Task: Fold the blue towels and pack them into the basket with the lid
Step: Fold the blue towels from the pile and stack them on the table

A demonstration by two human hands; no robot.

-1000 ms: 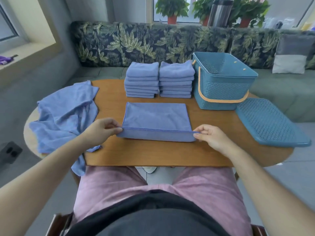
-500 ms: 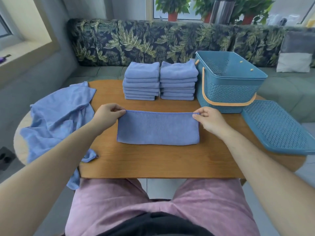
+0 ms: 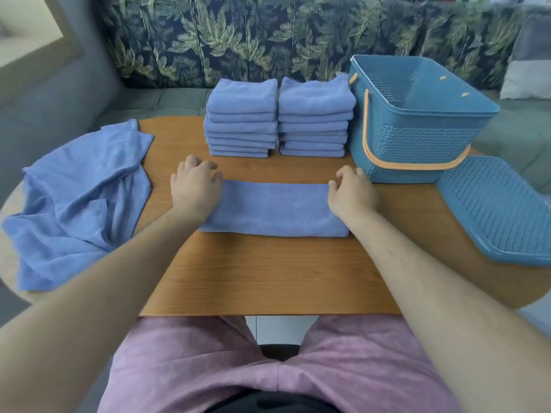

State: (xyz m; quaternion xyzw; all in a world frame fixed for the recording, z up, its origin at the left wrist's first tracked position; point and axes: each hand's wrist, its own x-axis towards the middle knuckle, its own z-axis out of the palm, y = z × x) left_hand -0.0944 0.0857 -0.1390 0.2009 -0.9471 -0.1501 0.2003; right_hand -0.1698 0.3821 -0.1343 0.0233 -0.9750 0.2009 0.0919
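The towel (image 3: 274, 208) lies flat mid-frame on the bench (image 3: 268, 272) as a folded strip, with its long axis running left to right across you. You have one hand at each short end, so neither is nearer.

Your left hand (image 3: 195, 190) lies knuckles-up over the left end with its fingers curled. I cannot tell whether it pinches the cloth. Your right hand (image 3: 351, 196) pinches the upper right corner between thumb and forefinger.

The next fold likely carries one end along that axis to meet the other, so keep the far edges lined up.

Two stacks (image 3: 241, 120) of folded towels stand just above the strip. The basket (image 3: 417, 138) stands upright at the upper right, nearer your right hand. No towel shows on its inner walls, and its floor is hidden. The lid (image 3: 495, 210) lies off, below and right of the basket. A loose heap (image 3: 83, 189) of unfolded towels lies at the left.
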